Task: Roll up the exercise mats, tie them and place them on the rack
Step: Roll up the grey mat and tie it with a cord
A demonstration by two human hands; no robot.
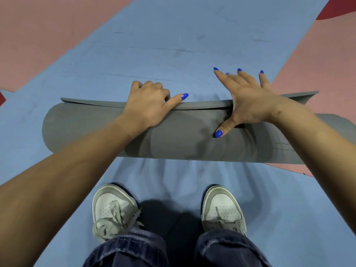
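Blue floor (173, 45) open ahead; left hand (148, 105) fingers curled over grey mat (183, 145) edge, right hand (248, 99) splayed.

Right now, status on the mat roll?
Left hand grips free edge. Right hand open, pressing grey mat. Nearly rolled, untied. Nothing in the way.

no readable text, labels or numbers anywhere
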